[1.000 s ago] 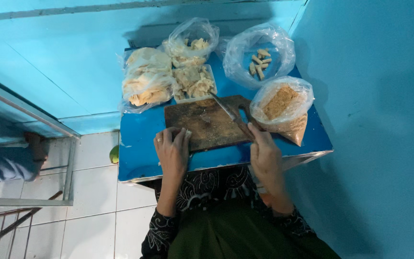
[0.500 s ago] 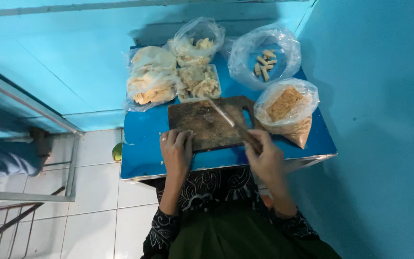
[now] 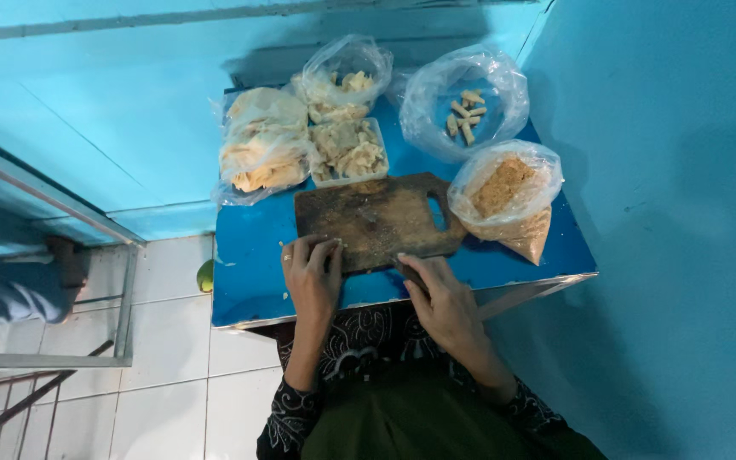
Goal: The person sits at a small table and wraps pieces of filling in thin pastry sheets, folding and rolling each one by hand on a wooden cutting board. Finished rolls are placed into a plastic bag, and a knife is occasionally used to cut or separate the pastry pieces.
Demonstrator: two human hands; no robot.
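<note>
Since the earlier frame, the knife has left the wooden cutting board (image 3: 374, 220), mid-frame on the blue counter (image 3: 249, 281). Left hand (image 3: 312, 277) lies flat, empty, on its near-left corner; right hand (image 3: 438, 294) curls at the near edge, contents unclear. Steadying both corners would stop sliding.

We see four clear plastic bags and one clear tub on the blue tabletop (image 3: 249, 273). At upper centre-left lies a tied bag of pale yellowish pieces (image 3: 263, 146). Just right of it sits a clear rectangular tub of pale chunks (image 3: 348, 152), with an open bag of similar chunks (image 3: 342, 81) behind it. Upper right, a wide open bag holds small tan sticks (image 3: 466, 106). Below that, a bag of brown crumbs (image 3: 506, 194) leans open.
</note>
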